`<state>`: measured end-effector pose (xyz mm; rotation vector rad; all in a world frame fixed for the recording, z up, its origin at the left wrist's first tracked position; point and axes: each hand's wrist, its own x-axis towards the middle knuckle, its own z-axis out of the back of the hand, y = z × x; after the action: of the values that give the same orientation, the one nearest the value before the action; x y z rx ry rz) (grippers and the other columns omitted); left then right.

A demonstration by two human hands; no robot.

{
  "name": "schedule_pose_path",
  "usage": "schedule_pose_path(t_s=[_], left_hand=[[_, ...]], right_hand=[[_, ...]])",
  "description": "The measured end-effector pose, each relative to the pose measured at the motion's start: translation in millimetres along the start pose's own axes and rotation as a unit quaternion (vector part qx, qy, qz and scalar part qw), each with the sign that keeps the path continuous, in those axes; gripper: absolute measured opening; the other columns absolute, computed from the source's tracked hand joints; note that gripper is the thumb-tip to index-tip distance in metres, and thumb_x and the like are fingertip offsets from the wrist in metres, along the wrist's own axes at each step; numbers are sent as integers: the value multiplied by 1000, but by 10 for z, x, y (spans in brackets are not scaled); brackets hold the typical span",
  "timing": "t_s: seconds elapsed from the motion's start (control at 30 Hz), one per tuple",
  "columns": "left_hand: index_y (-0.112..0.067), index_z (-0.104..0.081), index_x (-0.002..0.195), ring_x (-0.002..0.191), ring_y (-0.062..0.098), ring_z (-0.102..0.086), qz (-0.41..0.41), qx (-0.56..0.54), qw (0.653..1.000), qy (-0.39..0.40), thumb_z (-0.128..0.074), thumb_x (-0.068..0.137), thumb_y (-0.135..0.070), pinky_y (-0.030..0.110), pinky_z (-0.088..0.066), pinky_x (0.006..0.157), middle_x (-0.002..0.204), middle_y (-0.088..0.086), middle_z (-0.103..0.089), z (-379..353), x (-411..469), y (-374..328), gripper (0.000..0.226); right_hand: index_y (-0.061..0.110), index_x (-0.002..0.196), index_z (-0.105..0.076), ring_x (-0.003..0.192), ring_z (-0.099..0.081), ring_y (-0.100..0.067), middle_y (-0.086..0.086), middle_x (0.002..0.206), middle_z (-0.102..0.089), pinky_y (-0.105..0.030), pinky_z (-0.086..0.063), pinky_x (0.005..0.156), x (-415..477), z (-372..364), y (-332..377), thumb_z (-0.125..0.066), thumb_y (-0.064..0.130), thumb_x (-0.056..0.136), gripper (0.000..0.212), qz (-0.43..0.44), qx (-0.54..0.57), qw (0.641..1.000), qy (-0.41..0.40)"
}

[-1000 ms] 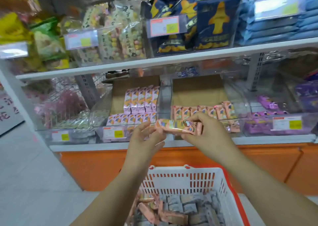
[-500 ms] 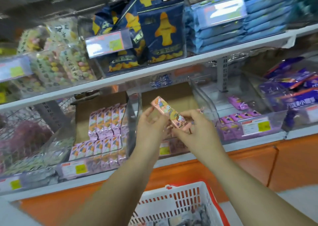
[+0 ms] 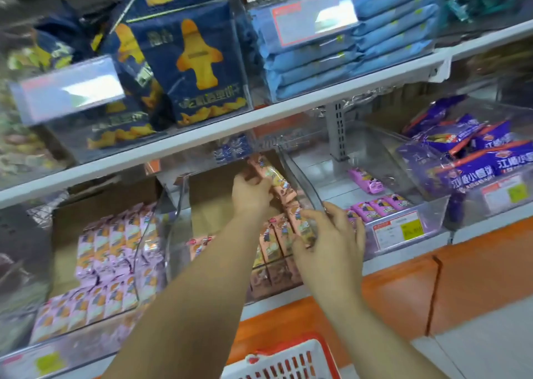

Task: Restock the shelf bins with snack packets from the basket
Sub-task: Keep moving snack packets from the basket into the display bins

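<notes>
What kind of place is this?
Likely a shop's snack aisle: clear shelf bins full of packets, price tags on the bin fronts, and a red basket below.

White characters beginning 江顺小 are showing on the purple packets, up and to the right of the right hand. Gold characters on the navy bag above the left hand are blurring beyond reading, as is the price tag just right of the right hand.

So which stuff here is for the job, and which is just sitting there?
For the job: peach packets, left hand, right hand, middle bin, basket.
Just sitting there: navy bags, blue packs, purple bags, lilac packets.
</notes>
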<state>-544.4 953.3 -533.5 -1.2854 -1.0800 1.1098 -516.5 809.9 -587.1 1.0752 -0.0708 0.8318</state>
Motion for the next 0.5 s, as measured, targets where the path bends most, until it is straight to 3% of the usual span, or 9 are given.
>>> schedule_pose_path(t_s=[0.1,0.27,0.4,0.5], left_hand=[[-11,-47,129,70,10,-56,28,61,997,34,-58,92,-5,23,-50,67,88,-1,-60,-96,32,61,39],[-13,-54,120,75,10,-60,16,123,991,54,-58,93,-10,23,-52,67,85,-5,-60,-120,23,115,27],[-10,-54,119,91,23,-65,-12,199,978,58,-61,92,-14,42,-55,86,98,1,-64,-105,28,160,28],[-12,-55,123,89,19,-59,-68,315,944,69,-61,92,-20,35,-52,87,100,1,-62,-90,4,157,32]], right_hand=[[25,104,-69,118,-55,-25,-7,122,-58,-39,-5,113,9,-51,-27,-73,26,69,35,11,-14,1000,-3],[27,101,-70,112,-58,-25,-5,117,-59,-39,-6,113,41,-98,-27,-74,27,67,34,18,-22,999,-17],[29,103,-69,116,-55,-24,-5,120,-58,-37,-2,114,38,-91,-15,-75,27,69,35,18,-27,999,-16],[29,103,-69,118,-54,-24,-5,122,-57,-37,-2,114,38,-81,-15,-77,27,69,36,21,-29,999,-13]])
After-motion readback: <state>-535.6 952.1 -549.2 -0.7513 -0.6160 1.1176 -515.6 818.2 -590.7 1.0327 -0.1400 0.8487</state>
